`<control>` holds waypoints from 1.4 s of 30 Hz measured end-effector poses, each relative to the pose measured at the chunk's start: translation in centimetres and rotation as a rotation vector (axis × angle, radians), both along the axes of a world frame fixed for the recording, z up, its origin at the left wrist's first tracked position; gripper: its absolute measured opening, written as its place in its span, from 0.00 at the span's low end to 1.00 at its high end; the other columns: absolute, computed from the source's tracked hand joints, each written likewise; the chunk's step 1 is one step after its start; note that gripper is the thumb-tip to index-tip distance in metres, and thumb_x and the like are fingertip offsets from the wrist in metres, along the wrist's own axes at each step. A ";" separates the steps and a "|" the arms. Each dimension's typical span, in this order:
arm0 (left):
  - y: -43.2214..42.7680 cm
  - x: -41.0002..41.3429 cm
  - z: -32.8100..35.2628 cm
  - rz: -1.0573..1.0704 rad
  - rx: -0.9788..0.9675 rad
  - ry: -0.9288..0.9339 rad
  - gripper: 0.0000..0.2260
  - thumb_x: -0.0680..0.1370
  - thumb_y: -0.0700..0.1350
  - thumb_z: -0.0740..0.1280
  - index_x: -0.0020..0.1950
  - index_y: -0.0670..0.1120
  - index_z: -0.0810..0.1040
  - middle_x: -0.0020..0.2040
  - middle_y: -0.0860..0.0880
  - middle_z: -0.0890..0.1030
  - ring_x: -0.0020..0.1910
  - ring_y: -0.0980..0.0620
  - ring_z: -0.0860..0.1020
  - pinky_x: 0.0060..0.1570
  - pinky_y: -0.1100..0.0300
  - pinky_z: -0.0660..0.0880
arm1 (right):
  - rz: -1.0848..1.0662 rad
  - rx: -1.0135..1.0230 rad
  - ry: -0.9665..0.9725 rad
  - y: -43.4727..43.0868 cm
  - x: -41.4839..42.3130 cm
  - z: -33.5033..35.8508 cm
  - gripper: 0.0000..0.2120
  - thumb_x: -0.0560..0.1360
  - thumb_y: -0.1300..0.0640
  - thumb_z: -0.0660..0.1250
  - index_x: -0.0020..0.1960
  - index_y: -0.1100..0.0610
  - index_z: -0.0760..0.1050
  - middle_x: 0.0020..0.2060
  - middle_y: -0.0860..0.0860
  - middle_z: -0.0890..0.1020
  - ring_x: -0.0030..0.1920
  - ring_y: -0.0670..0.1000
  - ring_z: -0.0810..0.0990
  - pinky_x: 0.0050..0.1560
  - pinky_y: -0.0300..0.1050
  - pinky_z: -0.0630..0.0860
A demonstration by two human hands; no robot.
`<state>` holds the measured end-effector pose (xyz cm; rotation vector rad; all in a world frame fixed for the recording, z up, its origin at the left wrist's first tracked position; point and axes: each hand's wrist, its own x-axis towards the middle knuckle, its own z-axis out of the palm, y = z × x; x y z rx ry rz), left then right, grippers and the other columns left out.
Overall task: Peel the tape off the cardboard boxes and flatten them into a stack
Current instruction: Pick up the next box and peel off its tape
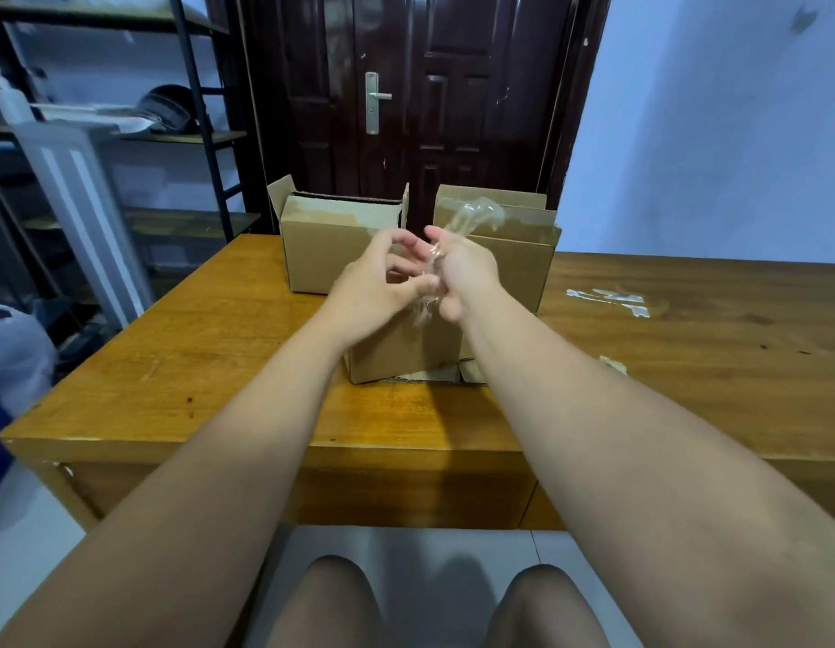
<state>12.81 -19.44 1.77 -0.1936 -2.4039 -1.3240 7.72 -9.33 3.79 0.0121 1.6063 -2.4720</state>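
Observation:
Three cardboard boxes stand on a wooden table (196, 367). The far-left box (327, 245) has its top flaps open. The far-right box (523, 254) shows glossy tape on its upper face. A smaller box (401, 353) sits nearest me, partly hidden behind my hands. Both hands are raised together above it. My right hand (462, 273) grips a crumpled strip of clear tape (471, 215) that curls upward and also dangles below the fingers. My left hand (383, 282) has its fingers spread and touches the tape at the right hand's fingers.
Torn tape scraps (612, 299) lie stuck on the table to the right, and a small cardboard bit (614, 364) sits near my right forearm. A dark door (406, 109) stands behind the boxes, metal shelving (126, 133) at the left.

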 end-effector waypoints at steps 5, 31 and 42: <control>-0.2 -0.5 0.2 0.166 0.199 0.019 0.09 0.83 0.44 0.56 0.58 0.47 0.74 0.50 0.52 0.81 0.50 0.56 0.79 0.47 0.65 0.77 | -0.241 -0.194 -0.232 0.3 0.2 0.6 0.11 0.80 0.61 0.55 0.43 0.57 0.74 0.28 0.55 0.77 0.24 0.50 0.76 0.18 0.32 0.66; 1.3 -2.1 -1.6 0.357 -0.695 -0.019 0.13 0.80 0.41 0.54 0.56 0.41 0.77 0.50 0.42 0.80 0.48 0.42 0.78 0.47 0.49 0.76 | -0.291 0.229 0.133 -0.9 0.7 -0.9 0.13 0.78 0.47 0.62 0.57 0.53 0.65 0.44 0.52 0.73 0.36 0.48 0.69 0.33 0.41 0.68; 1.1 -2.0 -1.8 0.365 -0.671 0.010 0.14 0.81 0.42 0.54 0.60 0.42 0.77 0.51 0.43 0.80 0.48 0.45 0.78 0.46 0.51 0.76 | -0.381 0.074 0.004 0.8 0.7 -1.9 0.24 0.76 0.66 0.67 0.70 0.53 0.69 0.55 0.55 0.78 0.49 0.53 0.82 0.41 0.41 0.80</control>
